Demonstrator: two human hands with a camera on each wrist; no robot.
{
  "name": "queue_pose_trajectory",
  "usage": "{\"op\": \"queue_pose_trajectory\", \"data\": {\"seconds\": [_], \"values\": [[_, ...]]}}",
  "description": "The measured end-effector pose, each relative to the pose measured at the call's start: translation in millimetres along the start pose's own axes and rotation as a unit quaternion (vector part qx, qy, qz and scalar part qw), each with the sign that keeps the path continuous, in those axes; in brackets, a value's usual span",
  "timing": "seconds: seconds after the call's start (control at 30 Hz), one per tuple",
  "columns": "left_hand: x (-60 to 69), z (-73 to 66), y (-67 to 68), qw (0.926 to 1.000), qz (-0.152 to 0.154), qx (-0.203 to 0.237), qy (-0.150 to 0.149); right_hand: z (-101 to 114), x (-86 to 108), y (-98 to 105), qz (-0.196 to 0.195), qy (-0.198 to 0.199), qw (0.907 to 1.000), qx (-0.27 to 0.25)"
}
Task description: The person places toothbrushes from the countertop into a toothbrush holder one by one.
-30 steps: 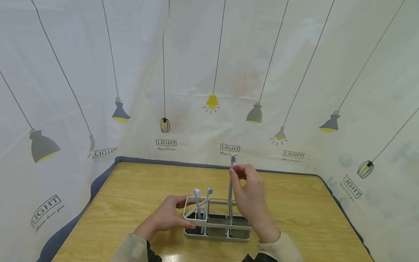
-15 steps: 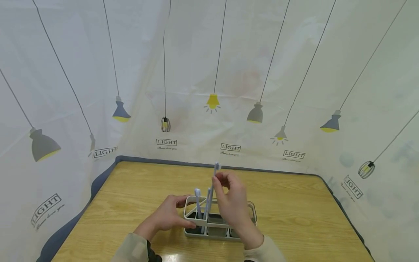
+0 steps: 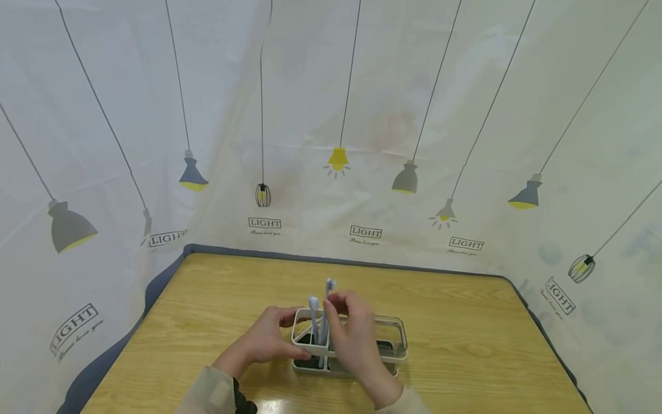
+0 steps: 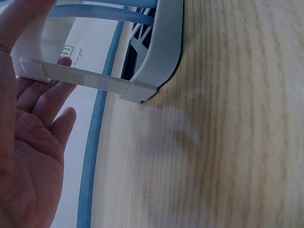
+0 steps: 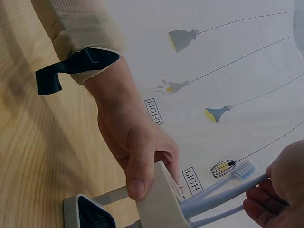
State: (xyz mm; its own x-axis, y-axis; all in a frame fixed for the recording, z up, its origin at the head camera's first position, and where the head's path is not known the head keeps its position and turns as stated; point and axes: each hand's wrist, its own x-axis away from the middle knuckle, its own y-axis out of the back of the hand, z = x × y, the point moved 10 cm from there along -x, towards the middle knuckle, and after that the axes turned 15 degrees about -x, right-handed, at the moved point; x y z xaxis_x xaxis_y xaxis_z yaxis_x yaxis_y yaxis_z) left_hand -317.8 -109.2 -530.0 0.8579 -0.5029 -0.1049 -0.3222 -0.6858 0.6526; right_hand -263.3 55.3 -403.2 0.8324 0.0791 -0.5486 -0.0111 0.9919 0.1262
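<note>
A toothbrush holder with a light rim and several compartments stands on the table. My left hand grips its left end, thumb over the front rim and fingers behind. With thumb and fingertips, my right hand pinches a toothbrush near its head. This brush stands almost upright over the holder's left part; its lower end is hidden. Another toothbrush leans in the left compartment. The right wrist view shows a third handle below the pinched brush. My right hand covers the holder's middle in the head view.
The wood-grain table has a dark blue edge along the back. A white sheet printed with hanging lamps surrounds it. A dark strap circles my left sleeve.
My right hand has carried the toothbrush left and down, from above the holder's right side to its left part. My left hand keeps its grip on the holder.
</note>
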Motion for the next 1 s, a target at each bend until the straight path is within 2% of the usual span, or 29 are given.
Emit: {"op": "queue_pose_trajectory", "data": {"seconds": [0.6,1.0], "values": [[-0.2,-1.3,-0.9,1.0,0.004,0.007,-0.005,-25.1,26.0,-12.5,0.019,-0.016,0.9992,0.032],[-0.1,-2.3,-0.8,0.9998,0.004,0.013,-0.012,-21.4,30.0,-18.1,0.036,0.029,0.9979,0.045]]}}
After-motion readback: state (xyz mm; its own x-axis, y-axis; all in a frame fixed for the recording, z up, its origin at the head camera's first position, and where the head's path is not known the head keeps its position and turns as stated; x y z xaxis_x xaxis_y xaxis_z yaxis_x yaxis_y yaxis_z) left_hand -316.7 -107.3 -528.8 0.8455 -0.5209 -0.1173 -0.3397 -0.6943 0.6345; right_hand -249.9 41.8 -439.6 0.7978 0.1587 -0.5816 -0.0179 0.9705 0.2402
